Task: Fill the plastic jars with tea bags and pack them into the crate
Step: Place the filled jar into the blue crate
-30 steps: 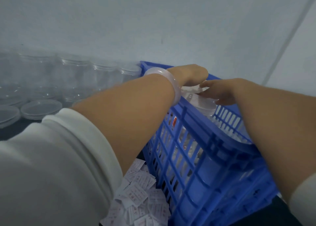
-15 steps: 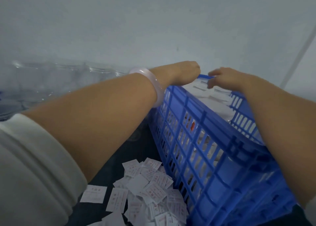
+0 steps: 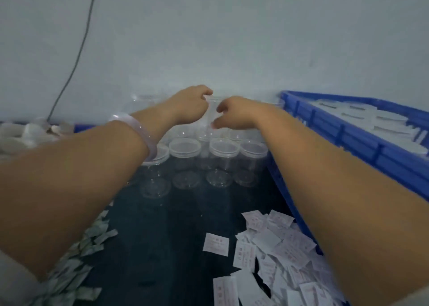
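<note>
Left hand [image 3: 190, 106] and right hand [image 3: 234, 113], fingers curled either side of a clear round plastic jar [image 3: 213, 107] at the back of the dark bench [image 3: 174, 236]; whether they grasp it cannot be told. White paper tea bags [image 3: 267, 240] lie nearer, beside the blue slatted plastic crate [image 3: 348, 131].

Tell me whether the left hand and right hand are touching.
Apart. The head view shows a plain gap between left hand and right hand, with a clear jar showing there.

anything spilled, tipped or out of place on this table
Nothing looks damaged or tipped. The white tea bags lie in a loose, messy heap beside the blue crate, one stray bag apart from it. The empty jars stand upright.
</note>
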Demonstrator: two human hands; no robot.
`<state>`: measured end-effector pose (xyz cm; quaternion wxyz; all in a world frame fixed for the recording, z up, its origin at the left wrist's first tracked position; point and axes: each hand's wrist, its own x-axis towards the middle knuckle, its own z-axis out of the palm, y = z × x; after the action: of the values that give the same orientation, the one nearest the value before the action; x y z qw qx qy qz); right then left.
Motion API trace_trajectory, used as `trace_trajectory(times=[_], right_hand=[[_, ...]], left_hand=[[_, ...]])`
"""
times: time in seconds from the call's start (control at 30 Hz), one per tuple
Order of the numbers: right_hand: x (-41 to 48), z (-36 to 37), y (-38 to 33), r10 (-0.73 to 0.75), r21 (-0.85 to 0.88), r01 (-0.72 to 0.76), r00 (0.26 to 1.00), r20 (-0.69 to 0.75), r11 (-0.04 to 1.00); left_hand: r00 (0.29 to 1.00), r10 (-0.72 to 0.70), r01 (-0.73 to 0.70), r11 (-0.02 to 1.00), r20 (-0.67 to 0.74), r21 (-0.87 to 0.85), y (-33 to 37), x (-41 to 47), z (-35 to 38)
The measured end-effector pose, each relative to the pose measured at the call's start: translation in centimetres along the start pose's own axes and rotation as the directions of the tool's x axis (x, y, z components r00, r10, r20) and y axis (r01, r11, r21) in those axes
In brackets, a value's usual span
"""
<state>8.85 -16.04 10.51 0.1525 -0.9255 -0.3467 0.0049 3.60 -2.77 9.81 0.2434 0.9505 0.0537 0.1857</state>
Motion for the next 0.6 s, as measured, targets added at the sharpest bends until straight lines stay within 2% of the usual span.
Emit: trace_trajectory(times=[0.13,0.23,0.3,0.37,0.43,0.53,0.6], right_hand=[[1.2,7.1,-0.7,-0.015,0.089,0.007,0.997,0.082,0.996],[1.8,10.9,-1.1,-0.041,0.135,0.031,0.997,0.071,0.99],[2.1,12.6,-1.2,-0.084,0.098,0.083,0.996,0.002,0.992],[2.4,13.8,-1.4,-0.119,0.087,0.123,0.992,-0.045,0.989],[2.7,14.6,-1.7,-0.129,0.096,0.134,0.99,-0.058,0.986],[2.4,15.2,-2.0,-0.179,0.027,0.182,0.979,-0.101,0.983],[1.0,15.3,-2.5,-0.203,0.151,0.224,0.969,-0.144,0.963]], left_hand=[[0.978,-0.189,0.17,0.967,0.083,0.192,-7.0,-2.8,1.6],[0.958,-0.284,0.253,0.902,0.039,0.349,-10.3,-4.6,3.2],[0.95,-0.311,0.289,0.868,-0.013,0.404,-12.0,-5.9,4.5],[0.964,-0.253,0.264,0.855,-0.084,0.447,-13.2,-7.0,5.6],[0.967,-0.193,0.245,0.889,-0.168,0.386,-13.8,-7.7,6.3],[0.937,-0.28,0.3,0.951,-0.207,0.073,-13.5,-8.3,6.2],[0.911,-0.324,0.304,0.946,-0.255,-0.114,-12.9,-9.0,5.5]])
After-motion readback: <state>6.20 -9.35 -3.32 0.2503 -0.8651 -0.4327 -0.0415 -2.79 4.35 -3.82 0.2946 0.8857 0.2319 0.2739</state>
